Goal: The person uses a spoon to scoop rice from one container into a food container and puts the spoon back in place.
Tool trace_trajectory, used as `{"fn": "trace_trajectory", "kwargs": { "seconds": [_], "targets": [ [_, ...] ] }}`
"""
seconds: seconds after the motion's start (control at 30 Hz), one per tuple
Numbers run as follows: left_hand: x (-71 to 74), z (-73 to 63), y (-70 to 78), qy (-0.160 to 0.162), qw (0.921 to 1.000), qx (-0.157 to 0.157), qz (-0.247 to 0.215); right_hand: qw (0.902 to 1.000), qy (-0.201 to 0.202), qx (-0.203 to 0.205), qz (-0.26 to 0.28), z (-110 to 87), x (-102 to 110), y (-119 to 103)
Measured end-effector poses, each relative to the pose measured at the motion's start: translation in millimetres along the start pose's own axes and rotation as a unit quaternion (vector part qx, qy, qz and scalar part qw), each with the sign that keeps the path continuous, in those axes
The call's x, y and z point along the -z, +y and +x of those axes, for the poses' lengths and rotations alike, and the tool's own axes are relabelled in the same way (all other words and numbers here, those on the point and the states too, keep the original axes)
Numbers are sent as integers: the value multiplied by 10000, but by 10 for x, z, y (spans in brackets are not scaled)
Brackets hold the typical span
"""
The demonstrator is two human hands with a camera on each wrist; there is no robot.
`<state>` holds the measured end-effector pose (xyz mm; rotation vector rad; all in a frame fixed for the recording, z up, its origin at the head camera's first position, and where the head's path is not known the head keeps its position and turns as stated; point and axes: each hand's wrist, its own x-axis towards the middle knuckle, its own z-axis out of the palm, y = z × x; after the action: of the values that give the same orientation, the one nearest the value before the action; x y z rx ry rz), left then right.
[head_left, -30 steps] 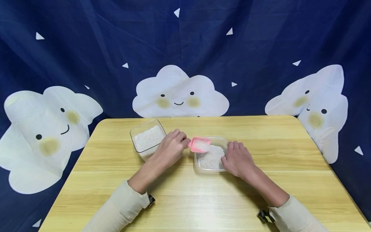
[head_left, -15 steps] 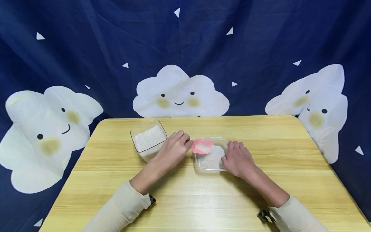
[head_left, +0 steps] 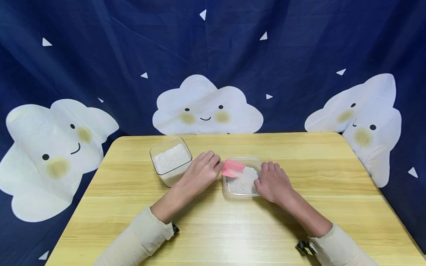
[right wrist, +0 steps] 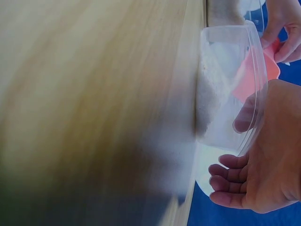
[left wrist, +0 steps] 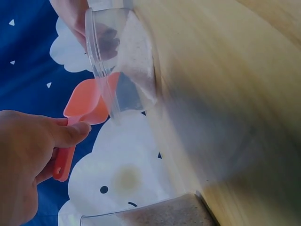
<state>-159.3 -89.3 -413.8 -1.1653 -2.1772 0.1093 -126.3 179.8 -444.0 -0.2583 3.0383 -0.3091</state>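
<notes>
My left hand pinches the handle of a pink scoop. The scoop is tilted over the left part of a clear plastic container, its lip reaching inside the rim. White rice-like grains are heaped in that container. My right hand grips the container's right side; in the right wrist view the thumb is inside the wall and the fingers are outside. Behind my left hand stands a deeper clear square container filled with the same grains. In the left wrist view the scoop bowl shows few or no grains.
Both containers stand on a wood-grain table, the square one to the left. A dark blue curtain with white clouds hangs close behind the table's back edge.
The pink scoop has tipped over and shifted slightly right; the grains seen in it earlier are out of its bowl. The left hand moved slightly right; the right hand and both containers stayed put.
</notes>
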Motion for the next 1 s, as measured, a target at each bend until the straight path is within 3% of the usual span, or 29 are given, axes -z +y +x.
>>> {"fn": "trace_trajectory", "kwargs": {
  "seconds": [0.3,1.0],
  "targets": [
    [46,7,-9,-186,9998,36,36,10000,11,9,26,11,-29,14],
    [155,1,-193,213,9987,455,80,10000,87,3,24,9,-49,32]
  ]
}}
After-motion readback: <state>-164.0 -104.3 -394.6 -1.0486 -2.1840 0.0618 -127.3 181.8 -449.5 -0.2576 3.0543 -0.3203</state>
